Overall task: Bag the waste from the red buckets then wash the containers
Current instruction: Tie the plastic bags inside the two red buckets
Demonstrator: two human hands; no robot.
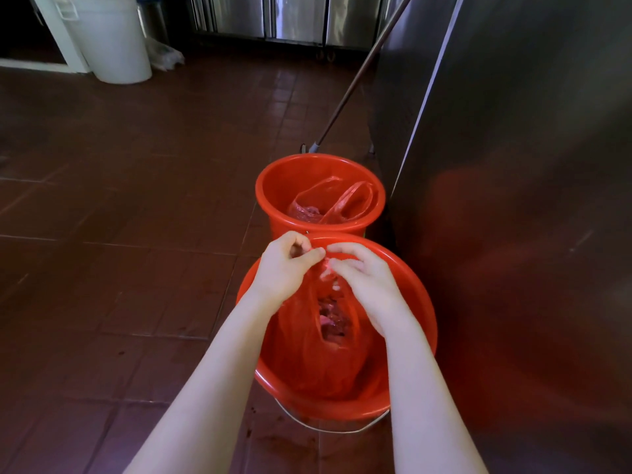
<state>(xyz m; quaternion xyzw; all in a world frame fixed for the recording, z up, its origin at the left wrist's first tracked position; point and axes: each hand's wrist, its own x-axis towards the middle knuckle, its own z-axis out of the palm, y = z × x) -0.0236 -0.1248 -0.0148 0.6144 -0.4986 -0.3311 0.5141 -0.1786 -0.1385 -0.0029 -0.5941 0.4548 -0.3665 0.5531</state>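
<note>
Scene: two red buckets stood on the tiled floor, near bucket (415,295) and far bucket (273,186) | Grip: left hand (284,268) and right hand (367,282) both pinched the red bag (307,340) handles, closed | Step: likely tying waste bag inside near bucket | Next: pull the knot tight, lift bag out; the far bag (342,203) lay untied.

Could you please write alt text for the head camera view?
Left hand and right hand pinch the handles of a red plastic bag of waste inside the near red bucket; a second bagged bucket stands behind.
</note>
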